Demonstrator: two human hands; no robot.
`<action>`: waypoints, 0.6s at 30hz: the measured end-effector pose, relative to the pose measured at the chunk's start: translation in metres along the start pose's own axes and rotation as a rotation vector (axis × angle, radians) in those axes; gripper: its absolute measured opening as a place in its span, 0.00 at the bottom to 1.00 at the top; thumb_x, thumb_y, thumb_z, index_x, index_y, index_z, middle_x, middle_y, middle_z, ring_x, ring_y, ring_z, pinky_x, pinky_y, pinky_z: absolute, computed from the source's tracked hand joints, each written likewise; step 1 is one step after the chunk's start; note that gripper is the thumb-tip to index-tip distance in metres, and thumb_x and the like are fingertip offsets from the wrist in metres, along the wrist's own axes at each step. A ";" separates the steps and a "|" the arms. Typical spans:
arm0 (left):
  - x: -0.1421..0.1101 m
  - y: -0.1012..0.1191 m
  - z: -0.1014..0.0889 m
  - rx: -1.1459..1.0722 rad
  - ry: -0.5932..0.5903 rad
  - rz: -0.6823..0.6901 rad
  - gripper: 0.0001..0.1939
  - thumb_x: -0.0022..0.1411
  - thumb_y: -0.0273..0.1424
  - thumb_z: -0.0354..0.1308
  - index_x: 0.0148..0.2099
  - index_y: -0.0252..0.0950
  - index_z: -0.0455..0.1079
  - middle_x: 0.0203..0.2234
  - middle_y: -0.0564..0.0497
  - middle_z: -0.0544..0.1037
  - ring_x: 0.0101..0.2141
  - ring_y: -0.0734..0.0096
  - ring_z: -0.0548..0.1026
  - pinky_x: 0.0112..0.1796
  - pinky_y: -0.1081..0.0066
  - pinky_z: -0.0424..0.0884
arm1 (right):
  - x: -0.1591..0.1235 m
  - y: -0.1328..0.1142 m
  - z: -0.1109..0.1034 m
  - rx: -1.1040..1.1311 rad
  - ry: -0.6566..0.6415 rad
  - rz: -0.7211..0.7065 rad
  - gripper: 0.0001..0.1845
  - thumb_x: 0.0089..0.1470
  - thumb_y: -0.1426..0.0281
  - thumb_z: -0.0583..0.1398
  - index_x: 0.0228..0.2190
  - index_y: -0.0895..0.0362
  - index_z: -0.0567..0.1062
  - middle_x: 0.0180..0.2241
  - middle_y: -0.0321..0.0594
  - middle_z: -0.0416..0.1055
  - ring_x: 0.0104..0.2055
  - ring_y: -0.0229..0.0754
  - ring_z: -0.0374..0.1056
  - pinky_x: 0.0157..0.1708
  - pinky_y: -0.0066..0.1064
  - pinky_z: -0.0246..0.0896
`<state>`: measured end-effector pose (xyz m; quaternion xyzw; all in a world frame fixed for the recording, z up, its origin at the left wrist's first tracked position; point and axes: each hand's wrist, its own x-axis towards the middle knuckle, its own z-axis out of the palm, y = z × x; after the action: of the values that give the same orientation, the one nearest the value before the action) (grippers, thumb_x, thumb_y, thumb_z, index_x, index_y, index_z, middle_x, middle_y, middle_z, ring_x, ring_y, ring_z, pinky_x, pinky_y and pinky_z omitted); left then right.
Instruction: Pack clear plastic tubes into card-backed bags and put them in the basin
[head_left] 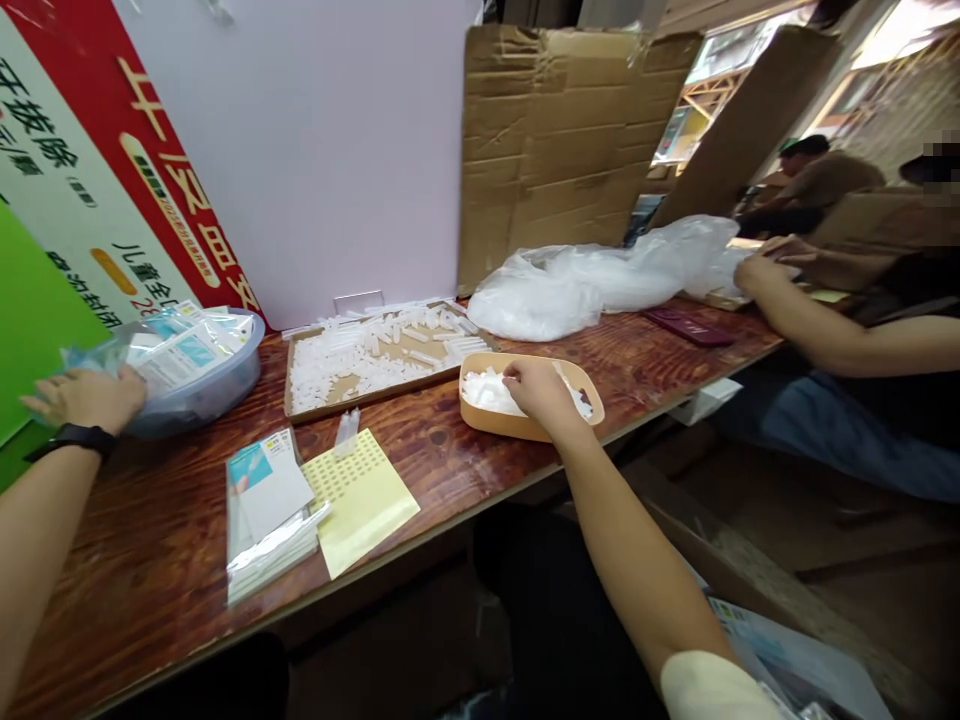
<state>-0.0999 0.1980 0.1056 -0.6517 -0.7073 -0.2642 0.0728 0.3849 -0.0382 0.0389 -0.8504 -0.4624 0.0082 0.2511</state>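
Observation:
At the left, my left hand (94, 397) has its fingers spread against the near side of a translucent blue basin (251, 370). The basin is heaped with flat clear packets (187, 355) holding printed cards. My right hand (546, 395) reaches into a tan oval container (499, 424) of small white pieces (487, 390). Its fingers are curled down among them, and what they pinch, if anything, is hidden. Between my hands lie a stack of packaged cards (270, 490), a yellow sticker sheet (371, 520) with rows of small dots, and a few clear tubes (347, 435) on that sheet.
Behind, a shallow cardboard tray (330, 408) holds many clear tubes and small white pieces. A plastic bag (540, 290) and a dark red phone-like object (686, 327) lie to its right. Upright boards and cardboard (555, 150) line the back. A co-worker's arm (802, 320) works at the right.

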 end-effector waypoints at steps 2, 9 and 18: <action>-0.015 0.011 0.003 -0.026 0.192 0.045 0.30 0.60 0.43 0.42 0.56 0.26 0.58 0.62 0.31 0.58 0.60 0.35 0.55 0.51 0.30 0.51 | 0.003 0.002 0.003 -0.023 -0.078 0.000 0.13 0.57 0.68 0.56 0.34 0.63 0.79 0.36 0.55 0.76 0.40 0.52 0.71 0.38 0.33 0.59; -0.167 0.067 0.001 -0.270 0.445 0.879 0.25 0.58 0.29 0.57 0.57 0.28 0.62 0.61 0.36 0.60 0.62 0.47 0.57 0.60 0.44 0.52 | 0.005 0.002 0.002 -0.034 -0.039 -0.055 0.26 0.66 0.64 0.42 0.38 0.62 0.76 0.41 0.55 0.75 0.43 0.50 0.70 0.39 0.33 0.56; -0.324 0.110 -0.021 -0.428 0.172 1.122 0.18 0.57 0.21 0.54 0.51 0.23 0.67 0.53 0.34 0.71 0.59 0.49 0.62 0.59 0.49 0.61 | -0.025 -0.079 0.025 0.156 0.184 -0.371 0.18 0.61 0.65 0.48 0.37 0.62 0.74 0.38 0.51 0.75 0.39 0.47 0.70 0.42 0.34 0.61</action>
<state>0.0461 -0.0969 0.0092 -0.9016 -0.1782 -0.3738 0.1253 0.3027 -0.0117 0.0464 -0.7259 -0.5840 -0.0801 0.3544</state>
